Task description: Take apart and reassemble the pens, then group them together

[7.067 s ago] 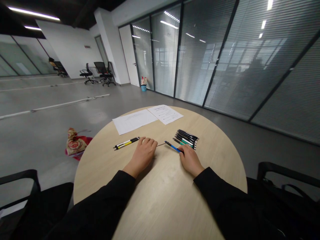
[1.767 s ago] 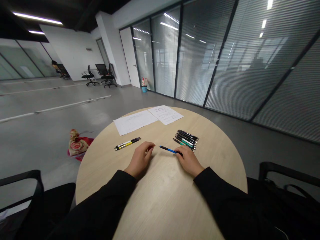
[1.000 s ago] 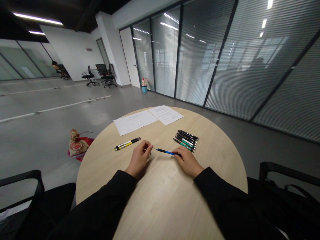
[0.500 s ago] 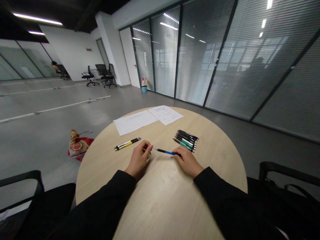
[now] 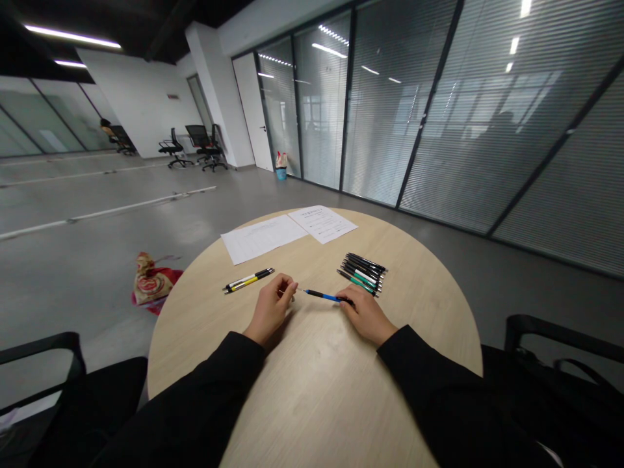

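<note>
Between my two hands a blue and black pen [image 5: 322, 296] lies almost level, just above the table. My right hand [image 5: 366, 313] is closed on its right end. My left hand [image 5: 273, 305] pinches a thin light rod [image 5: 300, 290] in line with the pen's left tip. Whether this rod is a refill and whether it enters the pen are too small to tell. To the left, a yellow pen [image 5: 247, 282] and a white pen [image 5: 244, 280] lie side by side. Just beyond my right hand is a row of several black, white and green pens [image 5: 363, 270].
The round wooden table [image 5: 312, 403] carries two printed sheets, a left one [image 5: 263, 238] and a right one [image 5: 327, 224], at its far side. Chairs stand at the left [image 5: 97, 396] and right [image 5: 560, 390]. A red and tan bag [image 5: 152, 286] sits on the floor at left.
</note>
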`<state>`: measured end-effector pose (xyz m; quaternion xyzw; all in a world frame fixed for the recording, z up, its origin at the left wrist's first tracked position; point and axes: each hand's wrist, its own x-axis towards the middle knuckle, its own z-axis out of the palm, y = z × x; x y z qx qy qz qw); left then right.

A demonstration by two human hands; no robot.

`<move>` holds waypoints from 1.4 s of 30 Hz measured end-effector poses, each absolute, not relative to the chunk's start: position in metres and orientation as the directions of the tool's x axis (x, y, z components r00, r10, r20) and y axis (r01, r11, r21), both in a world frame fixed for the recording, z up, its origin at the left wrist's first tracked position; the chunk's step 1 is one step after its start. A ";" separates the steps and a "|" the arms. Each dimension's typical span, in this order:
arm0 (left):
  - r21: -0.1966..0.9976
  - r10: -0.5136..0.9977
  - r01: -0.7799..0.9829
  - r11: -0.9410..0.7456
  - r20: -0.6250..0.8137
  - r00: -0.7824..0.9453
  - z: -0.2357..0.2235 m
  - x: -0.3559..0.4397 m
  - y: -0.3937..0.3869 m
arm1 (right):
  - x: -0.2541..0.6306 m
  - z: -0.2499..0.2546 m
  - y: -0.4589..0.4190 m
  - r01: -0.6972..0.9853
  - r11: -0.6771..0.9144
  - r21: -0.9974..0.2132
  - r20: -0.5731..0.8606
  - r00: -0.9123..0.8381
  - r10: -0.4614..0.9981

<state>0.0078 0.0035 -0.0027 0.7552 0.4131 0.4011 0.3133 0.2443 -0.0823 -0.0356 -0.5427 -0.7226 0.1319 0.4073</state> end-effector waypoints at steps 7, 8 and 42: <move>0.791 0.872 0.392 -0.469 0.344 0.348 -0.002 0.008 0.002 | 0.243 -0.036 -0.082 0.677 0.379 -0.631 0.445 -0.083 0.891; 0.790 0.871 0.395 -0.469 0.341 0.353 -0.002 0.009 0.002 | 0.244 -0.037 -0.081 0.676 0.380 -0.631 0.448 -0.083 0.890; 0.833 0.811 0.297 -0.467 0.270 0.519 -0.006 0.011 0.000 | 0.243 -0.035 -0.082 0.649 0.382 -0.658 0.447 -0.071 0.891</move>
